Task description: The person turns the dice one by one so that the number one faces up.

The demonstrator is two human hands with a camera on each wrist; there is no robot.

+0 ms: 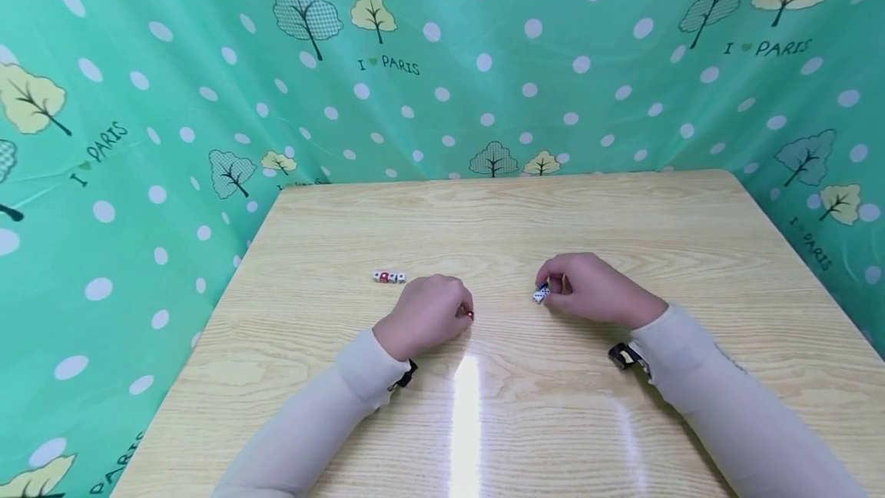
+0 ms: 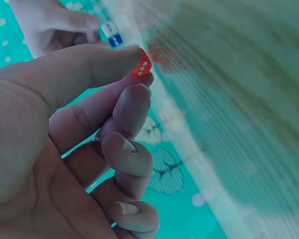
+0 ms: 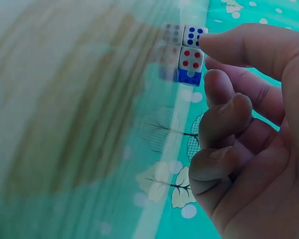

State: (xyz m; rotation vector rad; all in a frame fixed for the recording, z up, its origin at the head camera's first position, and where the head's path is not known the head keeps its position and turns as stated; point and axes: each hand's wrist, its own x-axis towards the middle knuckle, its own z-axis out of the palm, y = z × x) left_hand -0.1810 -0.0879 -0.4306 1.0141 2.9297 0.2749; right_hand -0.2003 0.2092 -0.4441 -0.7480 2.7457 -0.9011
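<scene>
My left hand (image 1: 429,315) is low over the table and pinches a small red die (image 2: 142,67) with white pips between thumb and forefinger. Its other fingers curl loosely in the left wrist view. To the right, my right hand (image 1: 594,288) holds thumb and forefinger at a small cluster of touching dice. This cluster has a white die with blue pips (image 3: 192,36), a white die with red pips (image 3: 191,59) and a blue die (image 3: 190,77). The thumb tip partly covers the blue-pipped die. How the forefinger meets the dice is partly hidden.
A short row of several dice, white ones and a red die (image 1: 384,277), lies left of my left hand. The light wooden table (image 1: 484,221) ends against a green dotted curtain (image 1: 442,60). Glare streaks the near tabletop.
</scene>
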